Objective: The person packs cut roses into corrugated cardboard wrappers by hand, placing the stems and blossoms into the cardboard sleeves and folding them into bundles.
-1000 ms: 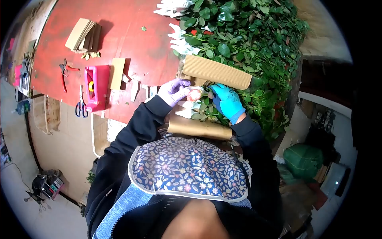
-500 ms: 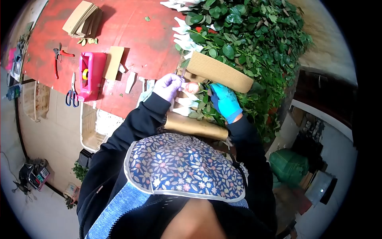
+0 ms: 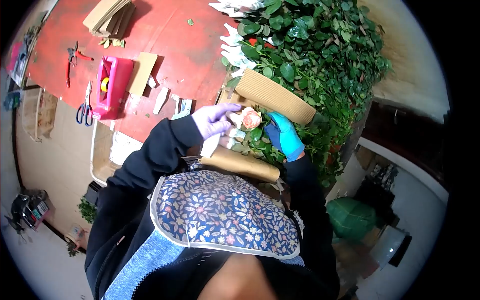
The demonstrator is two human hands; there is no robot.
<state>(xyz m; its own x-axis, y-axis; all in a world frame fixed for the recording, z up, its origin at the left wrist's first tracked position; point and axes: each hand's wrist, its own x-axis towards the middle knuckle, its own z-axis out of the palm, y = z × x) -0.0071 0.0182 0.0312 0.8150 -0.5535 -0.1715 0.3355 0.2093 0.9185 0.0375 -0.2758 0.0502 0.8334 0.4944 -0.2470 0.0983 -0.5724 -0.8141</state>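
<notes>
My right hand, in a blue glove, is closed around the stem side of a pink rose, whose bloom faces left. My left hand, in a thin purple glove, is just left of the bloom with thumb and forefinger spread apart. A white strip shows under the left palm; whether the hand touches it I cannot tell. Several white-netted blooms lie between the hands, on brown corrugated cardboard folded up on the far side. The cardboard's near side curls up close to my apron.
Leafy stems are heaped at the right, with white-netted blooms along their left edge. On the red table are a pink tape dispenser, scissors, red-handled pruners, a loose white net and stacked cardboard.
My left hand has come away from the rose's bloom and its fingers have spread. The bloom now looks fuller and shows more of its face. My right hand has stayed on the stem.
</notes>
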